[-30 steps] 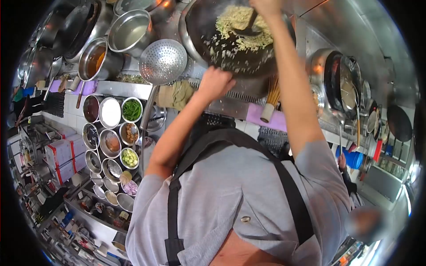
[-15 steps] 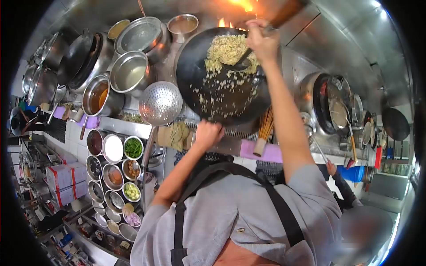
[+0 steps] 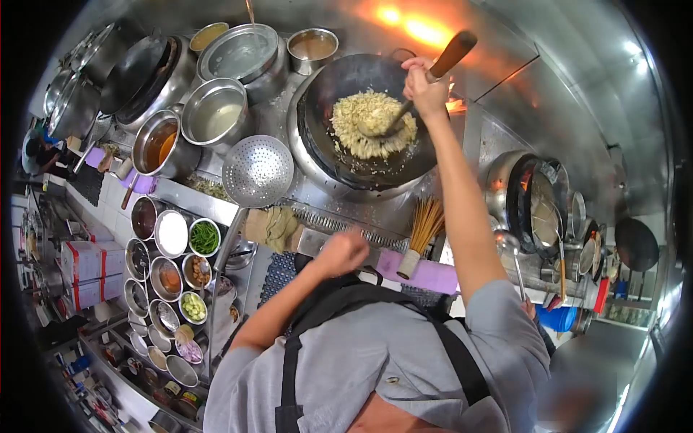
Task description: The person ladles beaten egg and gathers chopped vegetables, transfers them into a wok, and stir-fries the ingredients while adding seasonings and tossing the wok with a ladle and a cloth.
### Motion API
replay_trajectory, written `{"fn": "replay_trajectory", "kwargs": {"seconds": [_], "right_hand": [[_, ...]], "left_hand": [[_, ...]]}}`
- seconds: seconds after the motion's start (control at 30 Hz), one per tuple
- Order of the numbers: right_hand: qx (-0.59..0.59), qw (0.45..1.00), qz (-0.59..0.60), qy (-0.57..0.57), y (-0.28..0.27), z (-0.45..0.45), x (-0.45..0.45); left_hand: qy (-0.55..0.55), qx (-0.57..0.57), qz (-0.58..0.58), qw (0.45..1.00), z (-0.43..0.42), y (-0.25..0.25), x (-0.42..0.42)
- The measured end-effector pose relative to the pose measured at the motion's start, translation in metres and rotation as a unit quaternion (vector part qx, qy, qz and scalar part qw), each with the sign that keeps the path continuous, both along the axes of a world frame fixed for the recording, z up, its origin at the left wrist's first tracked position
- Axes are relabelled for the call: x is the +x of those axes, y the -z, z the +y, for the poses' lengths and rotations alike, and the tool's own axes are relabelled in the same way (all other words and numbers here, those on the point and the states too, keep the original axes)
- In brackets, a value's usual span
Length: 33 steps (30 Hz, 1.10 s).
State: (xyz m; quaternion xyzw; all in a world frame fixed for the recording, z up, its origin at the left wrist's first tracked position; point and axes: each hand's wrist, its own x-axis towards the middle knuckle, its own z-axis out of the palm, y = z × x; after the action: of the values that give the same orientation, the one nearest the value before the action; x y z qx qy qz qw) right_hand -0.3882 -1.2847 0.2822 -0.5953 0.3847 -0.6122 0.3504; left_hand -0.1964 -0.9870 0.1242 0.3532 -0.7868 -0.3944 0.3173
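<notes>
My right hand (image 3: 426, 92) is wrapped round the ladle (image 3: 449, 59) near its wooden grip. The ladle's bowl lies in a mound of fried rice (image 3: 369, 126) in the wok (image 3: 325, 94). Loose grains are scattered on the wok's dark inner wall. The wok sits on the burner, with flames behind it. My left hand (image 3: 343, 252), slightly blurred, is closed in a loose fist in front of the stove's near edge, apart from the wok, and nothing shows in it. A folded cloth (image 3: 280, 229) lies on the ledge to its left.
A perforated strainer (image 3: 258, 172) rests left of the wok, near several metal pots (image 3: 215, 112). A bamboo brush (image 3: 421, 234) lies on the ledge by a purple cloth (image 3: 433, 274). Ingredient bowls (image 3: 172, 233) stand at left; another wok station (image 3: 530, 202) is at right.
My left hand has let go of the wok's near rim and drawn back. The wok has settled onto the burner, and the scattered rice has gathered into a mound round the ladle.
</notes>
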Motion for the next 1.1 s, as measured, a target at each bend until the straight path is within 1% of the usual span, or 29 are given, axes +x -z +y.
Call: {"fn": "replay_trajectory", "kwargs": {"seconds": [0.03,0.07,0.1,0.13,0.17,0.2,0.23,0.27,0.3,0.33,0.37,0.4,0.43,0.47,0.5,0.6,0.67,0.73,0.77,0.8,0.83,0.87,0.9,0.93,0.97,1.0,1.03,1.07,1.1], "right_hand": [[0.005,1.0,-0.012,-0.012,-0.025,0.002,0.003],[0.017,0.999,-0.023,-0.021,-0.047,0.013,0.002],[0.018,0.998,-0.048,-0.037,-0.061,0.03,-0.002],[0.001,0.998,-0.056,-0.015,-0.054,0.037,-0.006],[-0.014,0.998,-0.064,0.008,-0.038,0.046,-0.011],[-0.029,0.996,-0.072,0.032,-0.017,0.057,-0.015],[-0.029,0.999,-0.023,0.017,0.017,0.066,-0.022],[-0.029,0.999,0.027,0.002,0.043,0.079,-0.028],[-0.063,0.979,0.192,0.03,0.04,0.103,-0.03],[-0.098,0.93,0.351,0.054,0.032,0.126,-0.029],[0.035,0.968,0.246,0.018,0.027,0.146,-0.03],[0.168,0.976,0.135,-0.016,0.02,0.165,-0.031],[0.297,0.954,0.02,-0.047,0.013,0.18,-0.032],[0.417,0.901,-0.096,-0.071,0.008,0.192,-0.036],[0.525,0.82,-0.21,-0.091,0.007,0.199,-0.04],[0.532,0.83,-0.118,-0.118,0.026,0.205,-0.072],[0.533,0.832,-0.06,-0.139,0.045,0.208,-0.096],[0.531,0.831,-0.003,-0.166,0.051,0.208,-0.102],[0.504,0.843,0.146,-0.115,0.049,0.219,-0.097],[0.407,0.862,0.29,-0.087,0.06,0.229,-0.102],[0.291,0.855,0.425,-0.058,0.08,0.233,-0.109],[0.164,0.822,0.545,-0.026,0.09,0.236,-0.113],[0.27,0.776,0.569,-0.036,0.076,0.232,-0.104],[0.254,0.77,0.584,-0.032,0.074,0.225,-0.103],[0.241,0.763,0.599,-0.032,0.075,0.22,-0.106],[0.229,0.755,0.613,-0.034,0.076,0.219,-0.107],[0.206,0.739,0.64,-0.03,0.077,0.217,-0.108],[0.204,0.704,0.68,-0.011,0.07,0.218,-0.102],[0.188,0.72,0.668,-0.018,0.064,0.221,-0.102]], "left_hand": [[0.048,0.106,0.009,0.993,0.029,0.033,0.001],[0.115,0.215,-0.016,0.97,0.058,0.077,0.003],[0.188,0.254,-0.118,0.941,0.079,0.12,0.001],[0.138,0.242,-0.124,0.952,0.112,0.178,-0.005],[0.175,0.247,-0.209,0.93,0.121,0.196,-0.014],[0.154,0.195,-0.227,0.942,0.137,0.222,-0.026],[0.131,0.139,-0.243,0.951,0.15,0.248,-0.041],[0.109,0.084,-0.258,0.956,0.157,0.262,-0.056],[0.201,0.176,-0.332,0.905,0.135,0.213,-0.064],[0.203,0.152,-0.33,0.909,0.131,0.218,-0.073],[0.207,0.133,-0.328,0.912,0.137,0.223,-0.082],[0.212,0.114,-0.327,0.914,0.144,0.229,-0.089],[0.208,0.118,-0.339,0.91,0.144,0.23,-0.094],[0.208,0.122,-0.35,0.905,0.145,0.23,-0.096],[0.208,0.126,-0.363,0.9,0.145,0.229,-0.099],[0.2,0.16,-0.384,0.887,0.154,0.264,-0.116],[0.195,0.183,-0.388,0.882,0.153,0.273,-0.121],[0.108,0.244,-0.311,0.912,0.142,0.281,-0.118],[0.063,0.273,-0.273,0.92,0.136,0.285,-0.112],[0.019,0.302,-0.233,0.924,0.135,0.286,-0.106],[-0.062,0.411,-0.143,0.898,0.13,0.268,-0.084],[-0.142,0.507,-0.049,0.849,0.127,0.25,-0.056],[-0.17,0.542,-0.095,0.818,0.128,0.251,-0.031],[-0.197,0.575,-0.139,0.781,0.132,0.253,-0.007],[-0.318,0.501,-0.106,0.798,0.147,0.274,0.013],[-0.432,0.417,-0.076,0.796,0.163,0.296,0.026],[-0.486,0.324,-0.049,0.811,0.16,0.301,0.04],[-0.537,0.331,0.004,0.776,0.141,0.239,0.039],[-0.517,0.265,0.069,0.811,0.136,0.258,0.047]]}}
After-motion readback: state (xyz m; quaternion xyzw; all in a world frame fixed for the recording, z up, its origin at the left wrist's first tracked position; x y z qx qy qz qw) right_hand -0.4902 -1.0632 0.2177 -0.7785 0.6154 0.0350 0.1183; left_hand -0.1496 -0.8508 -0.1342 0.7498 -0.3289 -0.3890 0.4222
